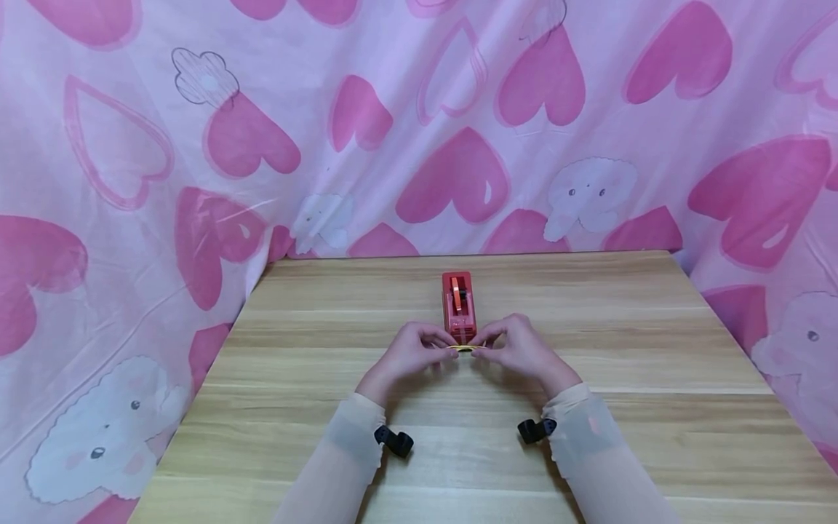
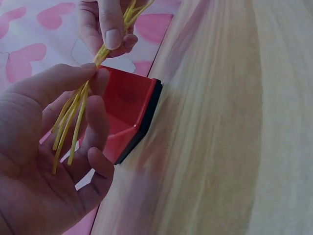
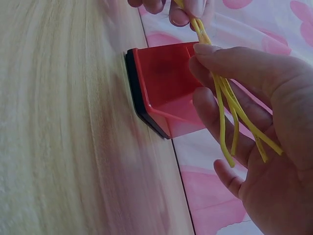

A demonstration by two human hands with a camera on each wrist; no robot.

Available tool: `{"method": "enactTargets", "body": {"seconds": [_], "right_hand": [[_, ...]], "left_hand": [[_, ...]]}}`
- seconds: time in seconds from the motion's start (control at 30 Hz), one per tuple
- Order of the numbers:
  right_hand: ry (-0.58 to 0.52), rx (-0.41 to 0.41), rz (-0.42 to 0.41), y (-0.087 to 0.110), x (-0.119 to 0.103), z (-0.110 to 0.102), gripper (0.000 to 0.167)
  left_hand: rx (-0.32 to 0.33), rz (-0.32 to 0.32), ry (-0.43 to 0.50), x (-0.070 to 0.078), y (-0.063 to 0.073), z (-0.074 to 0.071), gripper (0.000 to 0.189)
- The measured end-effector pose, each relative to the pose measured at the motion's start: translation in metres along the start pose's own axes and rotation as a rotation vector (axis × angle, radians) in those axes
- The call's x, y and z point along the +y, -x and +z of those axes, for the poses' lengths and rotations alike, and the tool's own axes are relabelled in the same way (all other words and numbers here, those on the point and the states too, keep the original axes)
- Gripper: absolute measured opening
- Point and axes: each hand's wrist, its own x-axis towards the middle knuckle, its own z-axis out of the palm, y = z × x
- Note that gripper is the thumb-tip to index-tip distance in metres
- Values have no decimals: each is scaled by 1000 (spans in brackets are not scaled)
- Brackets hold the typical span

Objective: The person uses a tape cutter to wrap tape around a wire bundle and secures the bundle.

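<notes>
A small bundle of thin yellow strands [image 1: 464, 348] is stretched between the two hands, just in front of a red tape dispenser [image 1: 460, 320]. My left hand [image 1: 407, 354] pinches one side of the bundle between thumb and index finger. On the other side, my right hand [image 1: 521, 351] pinches it the same way. Loose strand ends fan out over each palm in the wrist views. Between the fingertips, a short stretch of the yellow bundle [image 3: 201, 32] looks shiny. The dispenser's red hollow front [image 2: 128, 93] and dark base show behind the hands.
A wooden table [image 1: 314, 349] lies under the hands and dispenser. Pink-and-white heart-patterned cloth [image 1: 366, 175] hangs behind the table and along its sides. Both wrists carry small black cameras on bands.
</notes>
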Motion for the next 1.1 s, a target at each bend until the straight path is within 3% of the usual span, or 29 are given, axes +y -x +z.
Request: {"method": "enactTargets", "body": {"seconds": [0.23, 0.33, 0.73, 1.1], "right_hand": [[-41, -8, 74, 0, 0, 1, 12], [-77, -17, 69, 1, 2, 2, 11], [-225, -135, 137, -2, 10, 0, 23], [-255, -116, 115, 0, 11, -1, 17]], "left_hand": [[66, 57, -92, -6, -1, 2, 9], [80, 71, -106, -6, -1, 2, 9], [114, 128, -148, -2, 2, 1, 7], [97, 295, -189, -4, 1, 0, 9]]}}
